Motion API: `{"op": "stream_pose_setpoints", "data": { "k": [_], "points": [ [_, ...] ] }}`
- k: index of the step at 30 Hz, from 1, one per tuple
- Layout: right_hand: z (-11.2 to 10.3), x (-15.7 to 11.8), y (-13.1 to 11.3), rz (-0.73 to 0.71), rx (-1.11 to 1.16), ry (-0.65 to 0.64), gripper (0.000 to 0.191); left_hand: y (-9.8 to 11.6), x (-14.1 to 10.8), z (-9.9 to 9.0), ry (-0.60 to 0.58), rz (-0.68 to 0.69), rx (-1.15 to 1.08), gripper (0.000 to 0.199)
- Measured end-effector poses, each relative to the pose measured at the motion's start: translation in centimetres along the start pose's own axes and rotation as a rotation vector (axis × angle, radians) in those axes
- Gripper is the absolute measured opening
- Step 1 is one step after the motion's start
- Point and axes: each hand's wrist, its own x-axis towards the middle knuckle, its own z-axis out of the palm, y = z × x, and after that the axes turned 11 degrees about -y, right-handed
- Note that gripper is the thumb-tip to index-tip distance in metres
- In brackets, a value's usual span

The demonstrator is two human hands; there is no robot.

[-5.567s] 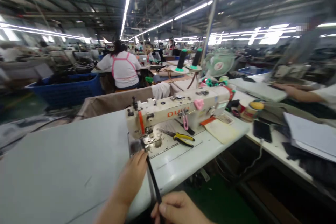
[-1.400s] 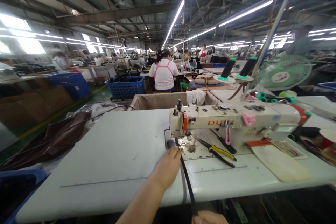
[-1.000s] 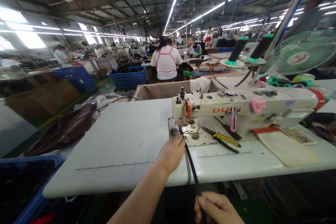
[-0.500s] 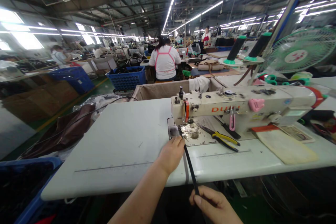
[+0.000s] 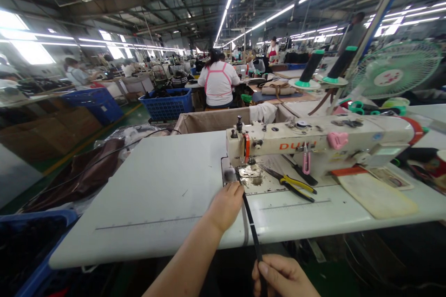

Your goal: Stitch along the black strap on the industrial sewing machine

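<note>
A narrow black strip [image 5: 251, 222] runs from under the head of the sewing machine [image 5: 278, 141] down over the table's front edge. A short white mark crosses it between my hands. My left hand [image 5: 226, 204] is closed on the strip just in front of the needle plate [image 5: 250, 174], its fingertips close to the presser foot. Below the table edge, my right hand [image 5: 278, 274] pinches the strip's lower part between thumb and fingers. The strip's lower end is hidden.
Yellow-black pliers [image 5: 296, 186] and a dark-handled tool lie on the machine bed. A pale cloth pad [image 5: 378, 195] rests on the white table [image 5: 156, 185] at right. Thread cones and a green fan [image 5: 393, 72] stand behind. A person [image 5: 219, 81] sits ahead, back turned.
A white mark on the strip now shows between my hands. My right hand is slightly lower, its fingers more tightly curled round the strip. The view has shifted slightly.
</note>
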Motion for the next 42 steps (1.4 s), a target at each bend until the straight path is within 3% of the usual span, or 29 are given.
{"op": "stream_pose_setpoints", "data": {
  "k": [22,42],
  "points": [
    [0.03,-0.4,-0.4,0.02,-0.008,-0.022,0.058,0.14,-0.17,-0.08,0.068,0.012,0.021,0.017],
    [-0.05,-0.22,0.44,-0.002,0.024,-0.009,0.058,-0.24,0.48,0.83,0.039,-0.012,0.025,0.032]
  ]
}}
